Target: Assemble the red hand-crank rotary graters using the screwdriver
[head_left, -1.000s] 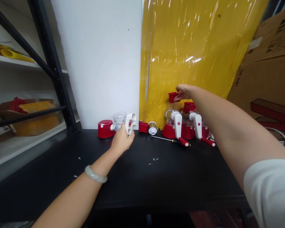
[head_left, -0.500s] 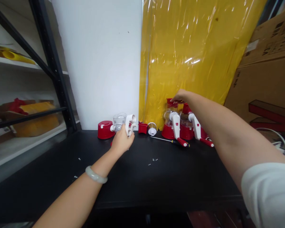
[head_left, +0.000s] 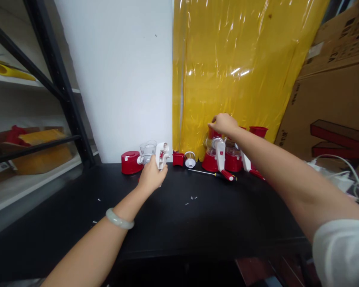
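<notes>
My left hand [head_left: 151, 177] is closed round a white crank handle [head_left: 160, 155] joined to a clear plastic hopper [head_left: 146, 151], at the back of the black table [head_left: 179, 223]. My right hand [head_left: 225, 123] rests palm down, fingers curled, on the red top of an assembled red-and-white hand-crank grinder [head_left: 215, 153] that stands against the yellow plastic sheet [head_left: 236, 67]. A second grinder [head_left: 233, 156] stands just right of it. A red cup-shaped piece [head_left: 258, 131] shows behind my right forearm.
A red round base [head_left: 130, 162], a small red part [head_left: 178, 158] and a metal drum [head_left: 190, 159] lie between my hands. A screwdriver [head_left: 211, 173] lies before the grinders. Dark shelving [head_left: 48, 91] stands left, cardboard boxes [head_left: 332, 99] right, white cables [head_left: 344, 171] at the table's right end.
My right hand has lowered the red top piece onto the near grinder and now presses on it. The view has shifted a little to the right. My left hand keeps its hold.
</notes>
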A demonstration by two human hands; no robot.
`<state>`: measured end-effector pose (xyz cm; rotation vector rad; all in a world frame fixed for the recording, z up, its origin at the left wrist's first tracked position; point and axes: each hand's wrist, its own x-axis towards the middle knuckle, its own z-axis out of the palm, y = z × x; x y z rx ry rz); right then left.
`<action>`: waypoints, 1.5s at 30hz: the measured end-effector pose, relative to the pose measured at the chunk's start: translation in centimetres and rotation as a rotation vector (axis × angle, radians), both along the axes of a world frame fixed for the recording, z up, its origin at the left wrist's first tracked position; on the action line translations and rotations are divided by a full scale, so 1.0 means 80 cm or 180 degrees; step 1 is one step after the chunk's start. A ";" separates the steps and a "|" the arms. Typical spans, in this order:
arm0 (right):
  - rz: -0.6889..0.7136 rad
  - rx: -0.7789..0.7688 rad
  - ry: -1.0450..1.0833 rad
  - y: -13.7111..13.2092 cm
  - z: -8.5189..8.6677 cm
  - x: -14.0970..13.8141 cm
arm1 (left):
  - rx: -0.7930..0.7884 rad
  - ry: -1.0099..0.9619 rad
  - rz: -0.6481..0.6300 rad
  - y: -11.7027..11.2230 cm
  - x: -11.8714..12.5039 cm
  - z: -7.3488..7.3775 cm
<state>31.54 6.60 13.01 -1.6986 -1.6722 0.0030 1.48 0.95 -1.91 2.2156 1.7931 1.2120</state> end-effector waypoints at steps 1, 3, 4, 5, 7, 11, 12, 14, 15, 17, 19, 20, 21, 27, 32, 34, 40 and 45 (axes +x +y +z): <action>-0.0042 0.0301 -0.0206 -0.013 -0.014 -0.013 | 0.0030 -0.0078 -0.0061 -0.001 0.001 0.000; 0.0335 0.0497 -0.0275 -0.044 -0.053 -0.043 | 0.0120 -0.0242 -0.0230 -0.005 0.006 -0.002; 0.0676 0.0503 -0.0164 -0.061 -0.077 -0.059 | 0.0163 -0.0309 -0.0328 -0.008 0.009 -0.003; 0.1083 0.0501 0.0026 -0.076 -0.104 -0.073 | 0.0195 -0.0371 -0.0432 -0.012 0.012 -0.004; 0.1771 0.0336 0.0674 -0.100 -0.159 -0.099 | 0.0201 -0.0450 -0.0651 -0.022 0.020 -0.007; 0.2298 -0.0191 0.2202 -0.113 -0.231 -0.130 | -0.0010 -0.0277 -0.1002 -0.039 0.032 -0.015; 0.2330 -0.0231 0.2525 -0.113 -0.237 -0.133 | -0.0039 -0.0185 -0.1029 -0.042 0.035 -0.016; 0.2341 -0.0279 0.3069 -0.113 -0.240 -0.135 | -0.0101 -0.0026 -0.1016 -0.048 0.041 -0.017; 0.2330 -0.0320 0.3277 -0.114 -0.237 -0.134 | -0.0139 0.0033 -0.1001 -0.051 0.044 -0.017; 0.2220 -0.0462 0.3588 -0.114 -0.231 -0.130 | -0.0222 0.0108 -0.0987 -0.053 0.049 -0.018; 0.2078 -0.0624 0.3779 -0.116 -0.226 -0.128 | -0.0269 0.0134 -0.1037 -0.054 0.052 -0.019; 0.2031 -0.0680 0.3834 -0.116 -0.224 -0.127 | -0.0273 0.0136 -0.1074 -0.054 0.053 -0.020; 0.2005 -0.0707 0.3866 -0.116 -0.223 -0.126 | -0.0272 0.0136 -0.1105 -0.054 0.054 -0.021; 0.2129 -0.0152 0.3805 -0.121 -0.220 -0.121 | -0.0140 -0.0066 -0.1085 -0.052 0.052 -0.022; 0.2101 0.0619 0.3344 -0.130 -0.213 -0.115 | 0.0071 -0.0211 -0.1432 -0.051 0.047 -0.022; 0.2122 0.0816 0.3154 -0.132 -0.212 -0.111 | 0.0075 -0.0205 -0.1510 -0.051 0.047 -0.023; 0.2197 0.1607 0.2398 -0.139 -0.207 -0.103 | 0.0122 -0.0270 -0.1306 -0.045 0.045 -0.028; 0.2390 0.1628 0.2259 -0.139 -0.206 -0.101 | 0.0433 -0.0455 -0.1750 -0.033 0.041 -0.034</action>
